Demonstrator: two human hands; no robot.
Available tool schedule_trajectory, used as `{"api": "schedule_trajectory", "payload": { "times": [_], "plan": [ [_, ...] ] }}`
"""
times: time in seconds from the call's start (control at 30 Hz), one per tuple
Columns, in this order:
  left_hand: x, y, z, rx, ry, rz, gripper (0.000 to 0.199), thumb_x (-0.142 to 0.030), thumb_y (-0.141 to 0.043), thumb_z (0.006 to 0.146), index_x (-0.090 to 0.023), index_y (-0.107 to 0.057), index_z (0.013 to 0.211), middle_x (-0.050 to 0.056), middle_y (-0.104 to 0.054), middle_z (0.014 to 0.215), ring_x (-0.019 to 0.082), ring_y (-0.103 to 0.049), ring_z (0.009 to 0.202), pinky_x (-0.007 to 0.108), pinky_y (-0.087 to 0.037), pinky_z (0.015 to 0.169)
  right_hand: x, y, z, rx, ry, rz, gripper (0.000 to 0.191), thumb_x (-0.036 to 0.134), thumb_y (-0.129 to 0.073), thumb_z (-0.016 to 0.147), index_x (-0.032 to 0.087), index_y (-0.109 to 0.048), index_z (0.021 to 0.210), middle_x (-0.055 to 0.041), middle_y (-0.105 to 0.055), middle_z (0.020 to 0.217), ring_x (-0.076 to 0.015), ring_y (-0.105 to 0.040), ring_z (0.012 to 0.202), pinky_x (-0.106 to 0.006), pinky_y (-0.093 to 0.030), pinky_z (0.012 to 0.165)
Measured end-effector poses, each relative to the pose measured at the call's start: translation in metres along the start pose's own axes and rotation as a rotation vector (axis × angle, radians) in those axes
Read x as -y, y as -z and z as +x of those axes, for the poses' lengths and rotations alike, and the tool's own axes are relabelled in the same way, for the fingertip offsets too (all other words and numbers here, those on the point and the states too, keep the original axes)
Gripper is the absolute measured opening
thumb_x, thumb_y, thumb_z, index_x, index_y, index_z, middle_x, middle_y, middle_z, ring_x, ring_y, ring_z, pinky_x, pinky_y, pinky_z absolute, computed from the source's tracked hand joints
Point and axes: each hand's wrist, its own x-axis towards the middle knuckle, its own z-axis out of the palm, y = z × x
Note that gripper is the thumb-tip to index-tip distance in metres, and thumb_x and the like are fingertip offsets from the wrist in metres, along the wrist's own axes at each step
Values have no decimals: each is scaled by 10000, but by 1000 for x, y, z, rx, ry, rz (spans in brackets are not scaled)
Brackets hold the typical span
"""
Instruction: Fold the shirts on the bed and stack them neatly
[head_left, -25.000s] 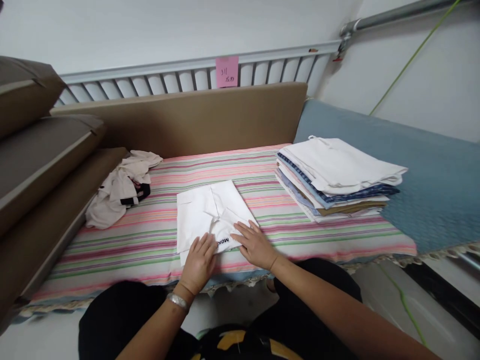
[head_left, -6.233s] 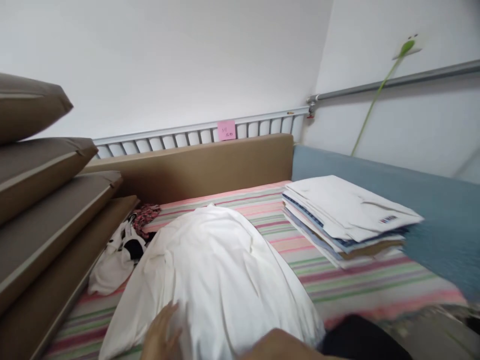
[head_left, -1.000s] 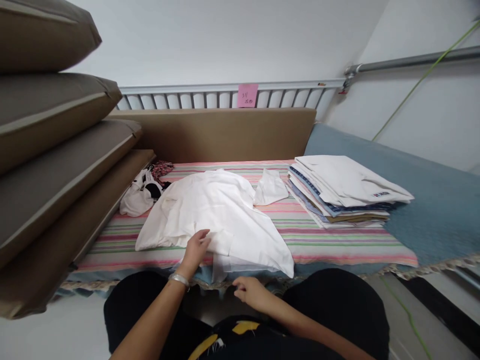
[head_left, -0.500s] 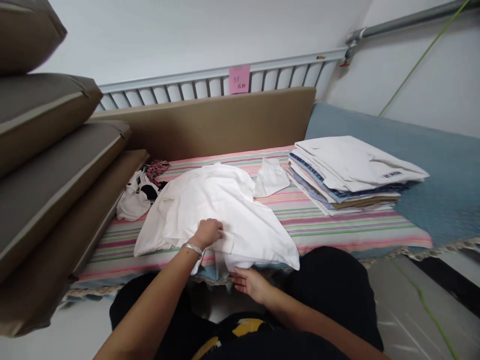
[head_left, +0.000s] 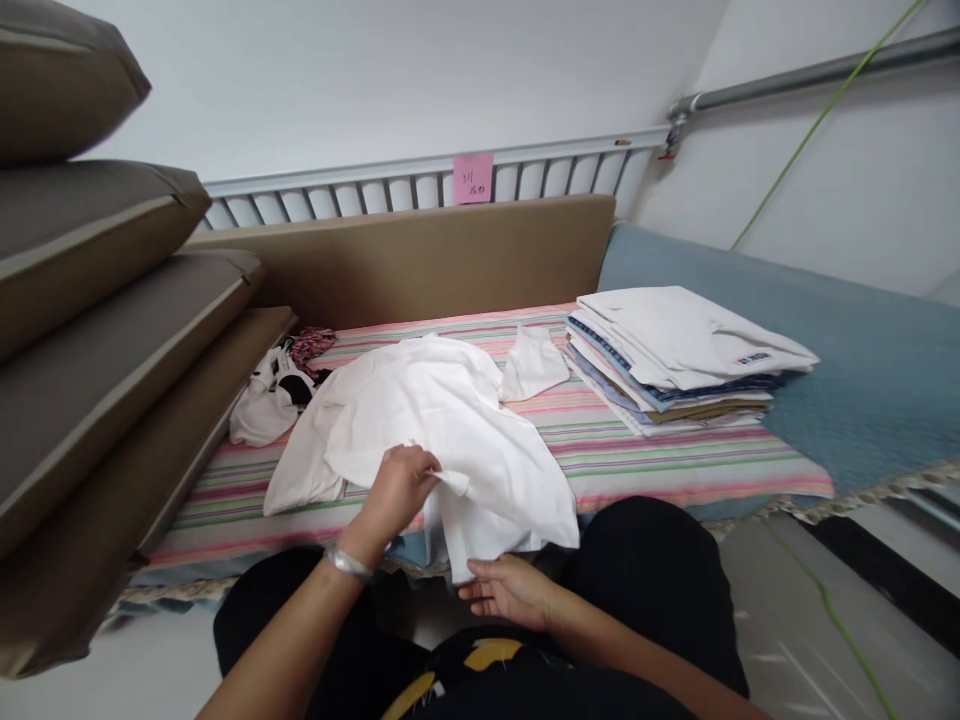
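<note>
Drawing up the loose cloth at the front edge of the striped sheet point(head_left: 675, 470) looks to be the step in hand, on the one white shirt point(head_left: 442, 390) spread over the sheet's middle, part of it hanging past that edge. The left hand point(head_left: 397, 490) is nearly closed, pinching a raised fold; the right hand point(head_left: 510, 590), half open with its fingers loosely curled, seems to hold the hanging end at thumb and fingertips, though the contact is partly hidden. Any next move calls for a sure pinch on both bits of cloth, kept flat and untwisted. Two hands, then, on one shirt. One folded pile point(head_left: 690, 340) sits toward the sheet's right end, its layers too tight to count; one small heap point(head_left: 262, 400) lies near the left end, beside four stacked cushions point(head_left: 97, 220).
</note>
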Motion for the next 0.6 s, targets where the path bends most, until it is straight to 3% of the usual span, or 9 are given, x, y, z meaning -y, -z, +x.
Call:
{"api": "schedule_trajectory", "payload": {
  "times": [0.07, 0.17, 0.23, 0.3, 0.37, 0.47, 0.53, 0.6],
  "plan": [
    [-3, -20, -26, 19, -39, 121, 128, -168, -527, 757, -192, -635, 821, 52, -627, 810, 209, -538, 863, 364, -347, 879, -3, 3, 1, 5, -19, -53, 344, 367, -714, 673, 90, -607, 847, -95, -654, 847, -138, -624, 713, -252, -457, 644],
    [5, -58, -68, 235, -28, 272, 244, -102, -473, 749, -195, -617, 924, 61, -636, 925, 223, -548, 920, 390, -370, 875, -8, 10, 7, -63, -55, -178, 314, 365, -677, 706, 87, -616, 840, -92, -651, 841, -126, -621, 674, -250, -453, 638],
    [15, -77, -91, 412, 28, 255, 269, -125, -503, 738, -209, -616, 968, 58, -646, 984, 226, -566, 944, 385, -394, 869, -11, 16, 9, -113, -108, -306, 282, 347, -650, 731, 96, -624, 856, -80, -650, 808, -122, -618, 639, -246, -440, 621],
    [26, -81, -105, 480, 101, 158, 273, -184, -552, 732, -235, -619, 991, 38, -658, 990, 209, -583, 941, 344, -420, 856, -11, 24, 6, -161, -158, -457, 246, 323, -630, 742, 110, -634, 866, -68, -650, 777, -117, -602, 596, -233, -412, 575],
    [37, -71, -109, 389, 164, 59, 252, -229, -555, 750, -245, -621, 994, 21, -663, 967, 181, -593, 916, 298, -439, 835, -6, 35, -2, -197, -185, -592, 206, 306, -593, 761, 124, -636, 848, -66, -654, 768, -120, -594, 576, -226, -393, 537],
    [55, -43, -96, 82, 179, 68, 258, -231, -475, 807, -217, -605, 1029, 50, -643, 1021, 179, -572, 968, 310, -434, 888, 12, 53, -22, -304, -181, -736, 204, 310, -502, 811, 136, -609, 794, -59, -645, 748, -116, -590, 555, -220, -402, 504],
    [70, -27, -81, -83, 148, 178, 322, -196, -437, 816, -195, -576, 1106, 86, -603, 1138, 205, -525, 1072, 362, -401, 956, 32, 64, -37, -480, -119, -816, 190, 298, -465, 827, 144, -574, 799, -55, -640, 762, -103, -585, 544, -200, -400, 476],
    [85, -18, -67, -129, 143, 336, 432, -125, -418, 796, -205, -526, 1207, 100, -518, 1291, 240, -438, 1195, 418, -361, 990, 53, 75, -50, -711, 1, -877, 157, 290, -462, 823, 156, -539, 852, -69, -645, 860, -105, -599, 576, -187, -407, 454]
  ]
}}
